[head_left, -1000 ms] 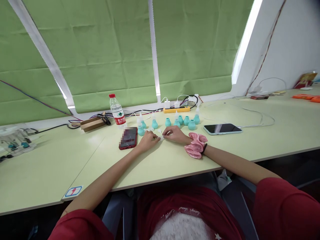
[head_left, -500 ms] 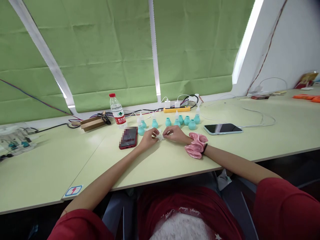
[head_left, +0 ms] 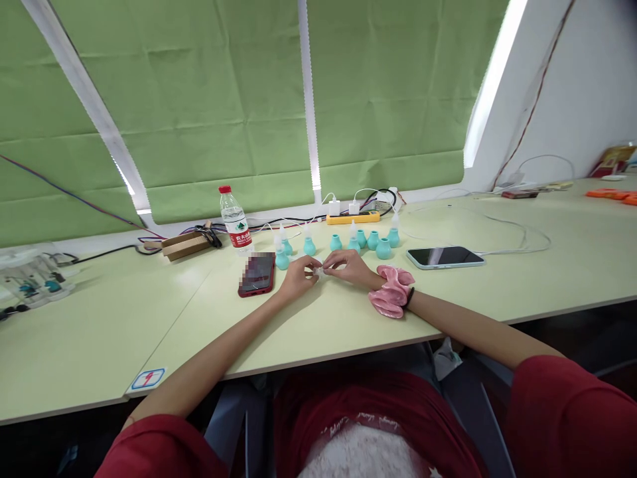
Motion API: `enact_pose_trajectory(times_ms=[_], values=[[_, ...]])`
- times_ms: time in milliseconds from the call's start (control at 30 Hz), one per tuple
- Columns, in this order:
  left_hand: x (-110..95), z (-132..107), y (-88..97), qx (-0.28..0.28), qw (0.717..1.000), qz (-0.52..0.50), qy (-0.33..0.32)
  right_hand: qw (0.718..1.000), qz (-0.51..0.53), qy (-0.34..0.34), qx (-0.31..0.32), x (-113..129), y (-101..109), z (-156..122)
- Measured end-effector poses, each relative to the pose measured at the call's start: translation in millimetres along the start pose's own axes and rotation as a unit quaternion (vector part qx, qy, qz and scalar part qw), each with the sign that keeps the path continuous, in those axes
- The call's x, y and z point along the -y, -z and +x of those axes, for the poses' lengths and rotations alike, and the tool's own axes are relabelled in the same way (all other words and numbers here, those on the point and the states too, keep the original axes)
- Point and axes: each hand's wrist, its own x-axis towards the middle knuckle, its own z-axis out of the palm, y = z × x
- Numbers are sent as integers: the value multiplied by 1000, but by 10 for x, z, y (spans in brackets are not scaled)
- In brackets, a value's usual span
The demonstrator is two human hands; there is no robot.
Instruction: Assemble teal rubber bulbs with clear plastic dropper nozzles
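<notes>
My left hand (head_left: pixel 297 279) and my right hand (head_left: pixel 352 269) meet just above the table, fingertips almost touching. Both pinch a small clear plastic piece (head_left: pixel 319 271); its exact shape is too small to make out and partly covered by the fingers. Behind the hands stand several teal rubber bulbs. Some are open at the top, like the bulb (head_left: pixel 383 249) at the front right; others carry a translucent pointed nozzle, like the bulb (head_left: pixel 309 247) behind my left hand. A pink scrunchie (head_left: pixel 391 292) circles my right wrist.
A red-cased phone (head_left: pixel 257 275) lies left of my left hand, a light-blue phone (head_left: pixel 445 257) to the right. Farther back are a water bottle (head_left: pixel 235 222), a cardboard tray (head_left: pixel 186 245) and a yellow power strip (head_left: pixel 343 218) with cables. Clear containers (head_left: pixel 32 275) stand far left.
The fingertips of both hands have drawn slightly closer together around the clear plastic piece, and less of it shows. The bulbs and phones stay where they were.
</notes>
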Motion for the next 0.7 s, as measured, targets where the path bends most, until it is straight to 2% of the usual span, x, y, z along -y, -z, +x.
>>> enact_pose_trajectory(times_ms=[200,500,700], values=[[8,-2,-2,4,1000,-10,9,1000,-18,2,3,12,3,-1],[40,-6,-9,16,1000,-14,18,998,-33,-46,31,-8,2,-12],[61,2,14,-4,1000,-10,28,997,-34,-52,37,-23,-16,-21]])
